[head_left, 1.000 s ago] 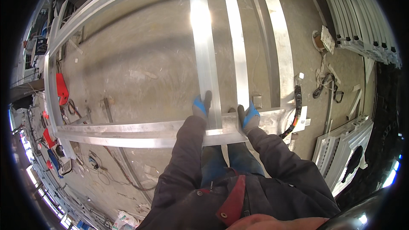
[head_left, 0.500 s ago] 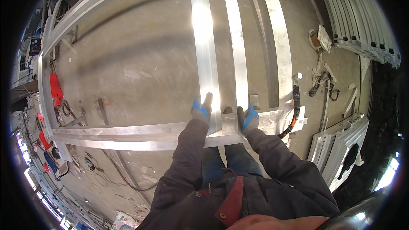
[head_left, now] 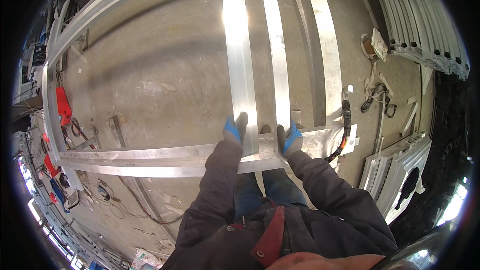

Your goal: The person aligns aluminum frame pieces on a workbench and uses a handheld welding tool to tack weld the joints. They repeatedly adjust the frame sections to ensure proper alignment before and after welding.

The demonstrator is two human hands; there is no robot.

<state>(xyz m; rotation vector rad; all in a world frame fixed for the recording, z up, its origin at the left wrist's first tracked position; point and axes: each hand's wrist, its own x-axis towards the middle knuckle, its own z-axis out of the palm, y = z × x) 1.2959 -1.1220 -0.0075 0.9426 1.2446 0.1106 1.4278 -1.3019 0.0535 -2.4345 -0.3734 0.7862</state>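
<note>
- Our left hand [head_left: 235, 129], half curled, grips the left bar [head_left: 237, 65].
- Our right hand [head_left: 291, 139], likewise, grips the right bar [head_left: 277, 55].
- We seem to align them; this needs even hold.

The left bar [head_left: 240, 60] lies beside the right bar [head_left: 279, 60], above the floor [head_left: 160, 107].

Free room separates wide bar [head_left: 239, 57] and narrow bar [head_left: 277, 50], with the front rail [head_left: 170, 171] crossing its near end
</note>
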